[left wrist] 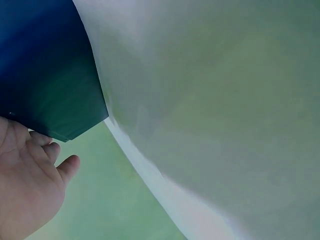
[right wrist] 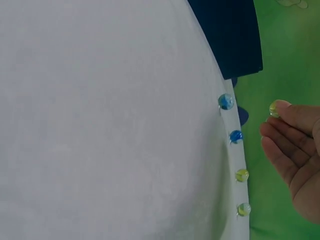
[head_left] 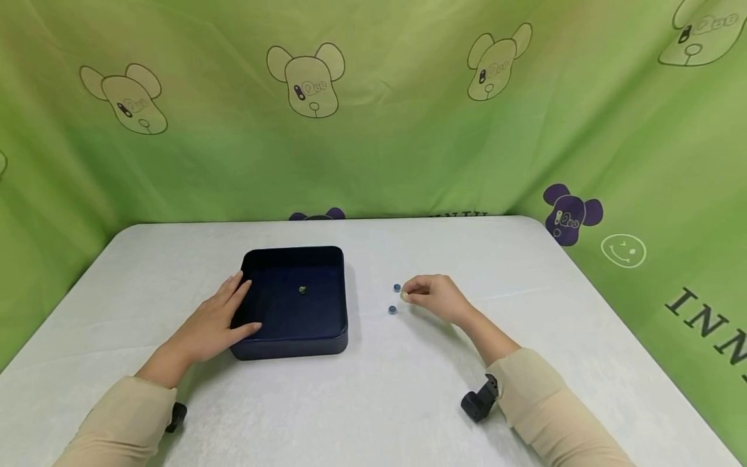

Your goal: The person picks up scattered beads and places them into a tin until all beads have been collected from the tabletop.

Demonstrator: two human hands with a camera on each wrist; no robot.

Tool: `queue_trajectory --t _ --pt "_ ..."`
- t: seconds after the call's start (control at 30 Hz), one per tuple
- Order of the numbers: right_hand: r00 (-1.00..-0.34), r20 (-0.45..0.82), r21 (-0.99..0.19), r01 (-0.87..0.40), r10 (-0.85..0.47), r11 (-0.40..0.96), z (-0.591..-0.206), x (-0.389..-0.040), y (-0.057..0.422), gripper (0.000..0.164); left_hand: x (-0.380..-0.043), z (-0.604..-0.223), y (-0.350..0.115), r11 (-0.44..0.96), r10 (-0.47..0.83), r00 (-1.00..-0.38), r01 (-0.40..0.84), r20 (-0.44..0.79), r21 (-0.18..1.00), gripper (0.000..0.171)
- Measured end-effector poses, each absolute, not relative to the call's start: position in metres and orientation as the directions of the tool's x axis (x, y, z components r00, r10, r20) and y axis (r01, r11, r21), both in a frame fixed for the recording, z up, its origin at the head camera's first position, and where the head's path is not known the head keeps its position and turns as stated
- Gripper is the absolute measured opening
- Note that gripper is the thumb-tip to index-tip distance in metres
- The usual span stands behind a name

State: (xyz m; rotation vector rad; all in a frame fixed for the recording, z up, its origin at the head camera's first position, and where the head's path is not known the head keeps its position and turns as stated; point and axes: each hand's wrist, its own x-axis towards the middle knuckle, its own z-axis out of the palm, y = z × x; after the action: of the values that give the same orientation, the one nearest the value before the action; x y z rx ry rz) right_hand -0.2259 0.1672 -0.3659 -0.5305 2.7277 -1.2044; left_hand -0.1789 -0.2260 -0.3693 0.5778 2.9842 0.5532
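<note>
My right hand [head_left: 434, 297] pinches a yellow-green glass marble [right wrist: 274, 108] between thumb and fingertips, above the table. Two blue marbles, a far one [head_left: 397, 287] and a near one [head_left: 392, 310], lie just left of those fingertips. In the right wrist view, two more yellow-green marbles, one [right wrist: 242, 175] and another [right wrist: 244, 209], sit in line with the blue ones; the head view hides them behind the hand. My left hand [head_left: 213, 323] rests on the left rim of a dark blue square box [head_left: 332, 345], fingers extended. Inside the box lies a yellow-green marble [head_left: 302, 290].
A white cloth covers the table [head_left: 373, 408]. Behind it hangs a green printed curtain [head_left: 403, 149], which also runs down both sides. Each wrist carries a black camera, such as the right one [head_left: 480, 401].
</note>
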Motion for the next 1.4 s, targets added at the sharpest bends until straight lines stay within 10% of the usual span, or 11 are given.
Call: queue_trajectory --t 1.4 --pt "-0.867 0.125 -0.802 -0.375 -0.483 0.466 -0.329 -0.213 0.109 0.018 -0.176 -0.364 -0.225 0.864 0.374 -0.928 0.348 -0.001 0.363 0.082"
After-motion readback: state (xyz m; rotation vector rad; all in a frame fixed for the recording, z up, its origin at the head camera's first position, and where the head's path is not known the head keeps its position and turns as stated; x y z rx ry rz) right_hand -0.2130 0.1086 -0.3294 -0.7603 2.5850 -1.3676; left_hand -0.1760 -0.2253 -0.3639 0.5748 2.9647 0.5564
